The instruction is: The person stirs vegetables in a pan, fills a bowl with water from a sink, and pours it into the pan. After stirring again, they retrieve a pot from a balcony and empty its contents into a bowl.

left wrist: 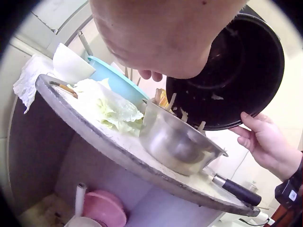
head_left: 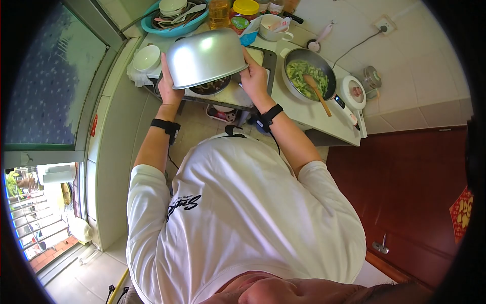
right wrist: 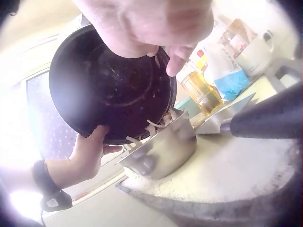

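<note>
Both hands hold a silver pot with a dark inside [head_left: 205, 58], tipped on its side. My left hand [head_left: 169, 88] grips its left rim; my right hand [head_left: 254, 78] grips the right side. In the left wrist view, the pot's dark inside [left wrist: 227, 75] faces a steel bowl [left wrist: 177, 142], its lower rim just above the bowl. Pale strips [right wrist: 154, 127] lie at the bowl's rim in the right wrist view. A few bits cling inside the pot. The fingers of the near hand in each wrist view are partly hidden.
Beside the bowl lie leafy scraps [left wrist: 118, 111] and a knife with a black handle [right wrist: 270, 116]. A pan of green vegetables [head_left: 309, 76] with a wooden spatula stands to the right. A blue basin [head_left: 174, 30], an oil bottle [head_left: 219, 14] and a white bowl [head_left: 147, 59] sit behind and left.
</note>
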The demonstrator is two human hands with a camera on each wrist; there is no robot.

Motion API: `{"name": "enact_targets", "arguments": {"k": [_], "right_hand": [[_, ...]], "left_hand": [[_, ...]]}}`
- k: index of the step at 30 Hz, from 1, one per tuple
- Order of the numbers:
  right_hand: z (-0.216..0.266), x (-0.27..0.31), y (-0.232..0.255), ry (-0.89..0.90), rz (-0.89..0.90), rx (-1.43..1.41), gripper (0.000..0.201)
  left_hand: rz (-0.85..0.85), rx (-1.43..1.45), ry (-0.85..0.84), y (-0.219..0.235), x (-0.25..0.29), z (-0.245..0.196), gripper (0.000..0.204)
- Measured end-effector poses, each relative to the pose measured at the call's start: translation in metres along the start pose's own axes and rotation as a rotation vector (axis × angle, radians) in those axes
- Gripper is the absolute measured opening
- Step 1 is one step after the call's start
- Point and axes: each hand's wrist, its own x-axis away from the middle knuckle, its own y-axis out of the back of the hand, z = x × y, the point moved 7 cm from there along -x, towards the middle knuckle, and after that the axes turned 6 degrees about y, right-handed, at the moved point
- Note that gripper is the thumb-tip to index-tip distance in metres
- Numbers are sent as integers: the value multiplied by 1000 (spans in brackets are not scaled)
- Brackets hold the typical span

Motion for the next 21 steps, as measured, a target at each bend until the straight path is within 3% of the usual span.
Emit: {"name": "enact_targets", "arguments": {"k": [7, 10, 15, 16, 17, 19, 21], "right_hand": [[11, -8, 5, 106, -53, 21, 46], [8, -6, 5, 38, 17, 90, 44], [5, -20, 4, 108, -13, 144, 37], [8, -19, 7, 136, -24, 197, 36], [6, -24, 8, 87, -20, 170, 19], [2, -32, 7, 75, -3, 157, 20], [-1, -38, 5, 82, -2, 111, 21]], "left_hand": [[-54, 33, -86, 18, -10, -21, 89], [-30, 95, -115, 20, -6, -24, 87], [-61, 148, -198, 26, -13, -34, 82], [76, 181, 7, 21, -17, -27, 80], [61, 219, -23, 18, -21, -25, 77], [41, 255, -53, 17, -29, -24, 75], [115, 302, 73, 15, -33, -20, 72]]}}
